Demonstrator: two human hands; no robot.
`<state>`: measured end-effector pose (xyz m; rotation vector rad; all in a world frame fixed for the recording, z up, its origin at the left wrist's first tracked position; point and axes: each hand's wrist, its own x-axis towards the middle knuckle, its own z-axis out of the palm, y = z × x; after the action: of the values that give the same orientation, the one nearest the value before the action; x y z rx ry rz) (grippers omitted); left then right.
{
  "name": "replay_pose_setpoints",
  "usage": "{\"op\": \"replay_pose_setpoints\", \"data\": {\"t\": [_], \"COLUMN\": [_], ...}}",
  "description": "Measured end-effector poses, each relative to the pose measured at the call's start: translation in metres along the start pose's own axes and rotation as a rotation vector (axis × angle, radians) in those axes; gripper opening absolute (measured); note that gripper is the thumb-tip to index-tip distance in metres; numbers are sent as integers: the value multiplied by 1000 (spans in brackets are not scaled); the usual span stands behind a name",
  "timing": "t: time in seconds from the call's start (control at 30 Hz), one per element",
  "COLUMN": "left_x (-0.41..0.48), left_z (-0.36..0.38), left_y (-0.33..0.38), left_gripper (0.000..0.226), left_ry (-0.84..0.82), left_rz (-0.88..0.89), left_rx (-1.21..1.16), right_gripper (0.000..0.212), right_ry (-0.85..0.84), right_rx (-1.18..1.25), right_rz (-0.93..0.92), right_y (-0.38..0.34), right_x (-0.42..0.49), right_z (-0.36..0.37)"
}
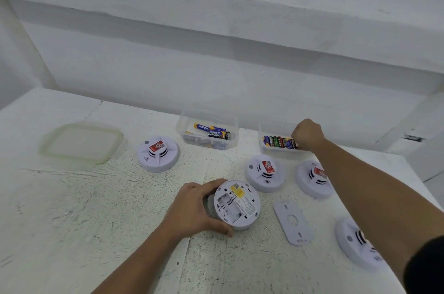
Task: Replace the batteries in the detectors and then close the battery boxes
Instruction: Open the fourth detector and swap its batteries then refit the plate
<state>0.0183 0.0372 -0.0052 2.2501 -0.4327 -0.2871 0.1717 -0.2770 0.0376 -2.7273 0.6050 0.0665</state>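
Speckled white table (96, 209) underneath. Nearest, left hand (194, 207) curled round the rim of the overturned detector (236, 205), empty battery bay up: light rigid plastic, probably best steadied by that rim. Cover plate (293, 223) loose just beside. Farther off, right hand (307, 134) fingers-down among batteries (278, 142) in a clear tub (283, 152); hold on one impossible to tell. Bare white wall (216, 65) behind.

Bare workroom — scuffed white table (101, 217), plain whitewashed walls (216, 70)
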Motion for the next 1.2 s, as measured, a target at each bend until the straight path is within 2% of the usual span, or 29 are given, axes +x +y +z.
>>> {"op": "replay_pose_setpoints", "data": {"t": [0.1, 0.2, 0.33, 0.43, 0.53, 0.67, 0.77, 0.9, 1.0, 1.2], "left_x": [0, -1, -3, -5, -10, -14, -17, -21, -23, -26], "left_z": [1, 1, 3, 0, -11, -26, -39, -58, -71, -84], "left_y": [-1, -3, -8, -11, -9, -16, -27, -42, -53, -64], "left_gripper": [93, 95, 98, 93, 78, 75, 76, 77, 88, 80], "left_ry": [-1, 4, 14, 5, -3, -22, -28, -32, -22, -1], "left_rz": [-2, -4, 16, 60, 98, 115, 114, 101, 94, 140], "left_rx": [2, 5, -13, -71, -140, -161, -166, -140, -127, -134], "right_gripper": [14, 19, 19, 15, 13, 13, 22, 24, 22, 13], "right_ry": [-10, 34, 253, 290, 163, -122, -114, -86, -137, -295], "right_rx": [44, 110, 222, 313, 363, 268, 309, 370, 340, 253], "right_rz": [-1, -5, -146, -260, -351, -488, -519, -535, -551, -567], "right_y": [4, 7, 3, -12, -31, -49, -59, -79, -94, -133], "right_x": [1, -8, -52, -100, -151, -205, -224, -229, -223, -196], "right_z": [-2, -9, -19, -15, 0, 38, 67, 81, 84, 62]}}
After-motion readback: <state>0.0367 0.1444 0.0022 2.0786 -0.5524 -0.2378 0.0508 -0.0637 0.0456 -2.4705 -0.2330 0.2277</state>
